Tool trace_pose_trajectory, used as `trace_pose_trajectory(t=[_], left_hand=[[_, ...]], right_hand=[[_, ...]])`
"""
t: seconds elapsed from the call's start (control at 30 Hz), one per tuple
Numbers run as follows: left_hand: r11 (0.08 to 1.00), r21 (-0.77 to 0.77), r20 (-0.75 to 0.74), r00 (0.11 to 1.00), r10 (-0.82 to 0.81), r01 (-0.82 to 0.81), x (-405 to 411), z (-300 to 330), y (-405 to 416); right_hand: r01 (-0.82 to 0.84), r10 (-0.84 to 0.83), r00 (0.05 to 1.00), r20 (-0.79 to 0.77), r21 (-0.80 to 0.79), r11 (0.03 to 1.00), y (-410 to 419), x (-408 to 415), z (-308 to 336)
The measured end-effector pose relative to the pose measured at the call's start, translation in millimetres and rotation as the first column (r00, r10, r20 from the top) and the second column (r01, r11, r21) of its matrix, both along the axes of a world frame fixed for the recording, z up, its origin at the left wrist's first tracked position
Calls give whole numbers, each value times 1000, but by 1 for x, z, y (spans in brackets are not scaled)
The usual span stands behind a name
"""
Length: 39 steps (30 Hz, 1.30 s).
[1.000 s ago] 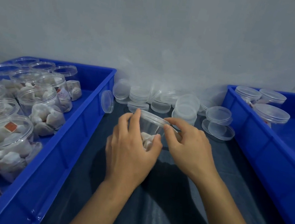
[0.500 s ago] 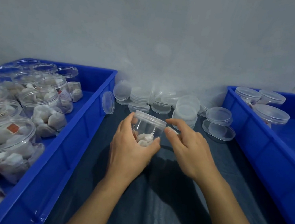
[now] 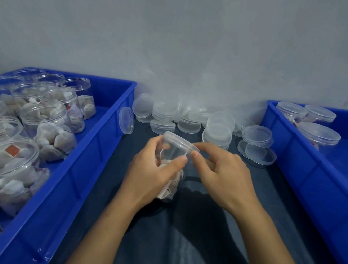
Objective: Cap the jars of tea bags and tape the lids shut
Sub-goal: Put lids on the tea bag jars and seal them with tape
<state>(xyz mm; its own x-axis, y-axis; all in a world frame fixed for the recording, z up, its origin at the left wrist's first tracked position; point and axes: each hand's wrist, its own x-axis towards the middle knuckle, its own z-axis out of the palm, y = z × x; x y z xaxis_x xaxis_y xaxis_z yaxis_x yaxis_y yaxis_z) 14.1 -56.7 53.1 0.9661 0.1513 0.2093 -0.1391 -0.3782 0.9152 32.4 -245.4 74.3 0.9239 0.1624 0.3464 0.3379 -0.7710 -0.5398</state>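
Head view: jar (image 3: 170, 164) of tea bags held tilted above dark cloth (image 3: 177, 242), between two blue bins. Left hand (image 3: 150, 173) wrapped round jar body. Right hand (image 3: 222, 173) pinches lid (image 3: 180, 142) at rim, lid seated on jar. Loose lids (image 3: 219, 126) piled behind. Left bin (image 3: 90, 165) holds uncapped jars; right bin (image 3: 308, 170) holds capped jars.

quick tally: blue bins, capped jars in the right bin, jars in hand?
Blue bins: 2, left and right
Capped jars in the right bin: 3
Jars in hand: 1, lid on, left hand gripping
Total: 6
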Motion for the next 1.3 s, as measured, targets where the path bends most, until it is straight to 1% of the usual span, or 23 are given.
trace_pose_trajectory(t=[0.13,0.2,0.33,0.43,0.57,0.67,0.73,0.83,0.97,1.1,1.13,1.17,1.2,1.23,1.27,1.3], left_hand=[[968,226,-78,988,130,-110,1,7,3],[960,244,-89,983,162,-137,1,9,4],[982,83,-81,981,175,-168,2,10,5],[981,-19,-76,979,190,-192,1,9,3],[980,-135,-98,986,134,-147,1,8,0],[970,-215,-134,987,84,-111,2,6,0],[966,-239,-144,987,65,-98,2,6,1],[946,-317,-155,988,11,-60,0,7,0],[909,-417,-186,979,-79,-6,0,7,0],[837,-544,-185,966,-182,54,1,6,1],[831,-553,-179,963,-200,70,2,5,2],[838,-540,-173,964,-204,80,3,5,2],[873,-482,-165,971,-174,75,4,5,1],[923,-381,-143,984,-106,44,6,4,0],[963,-268,-93,996,-2,-23,7,2,-1],[976,-190,-19,994,106,-108,7,1,-1]], right_hand=[[29,-19,995,99,-99,995,12,-7,-2],[25,-11,994,113,-124,992,18,-9,-4],[-53,57,997,50,-79,995,19,-12,-1],[-65,67,996,51,-40,997,13,-10,1],[-8,20,996,89,-140,990,7,-3,-5],[15,1,995,102,-154,988,2,0,-8],[5,6,997,72,-151,989,2,0,-8],[-19,23,999,23,-151,988,4,0,-7],[-19,20,1000,8,-138,990,8,-2,-4],[8,-9,1000,-13,-96,995,13,-3,-5],[13,-14,1000,-10,-86,996,13,-3,-6],[16,-17,1000,-2,-75,997,13,-4,-5],[18,-17,1000,11,-67,998,13,-4,-5],[19,-18,1000,25,-61,998,13,-4,-6],[23,-21,999,36,-61,998,13,-5,-5],[31,-28,999,43,-67,997,14,-5,-5]])
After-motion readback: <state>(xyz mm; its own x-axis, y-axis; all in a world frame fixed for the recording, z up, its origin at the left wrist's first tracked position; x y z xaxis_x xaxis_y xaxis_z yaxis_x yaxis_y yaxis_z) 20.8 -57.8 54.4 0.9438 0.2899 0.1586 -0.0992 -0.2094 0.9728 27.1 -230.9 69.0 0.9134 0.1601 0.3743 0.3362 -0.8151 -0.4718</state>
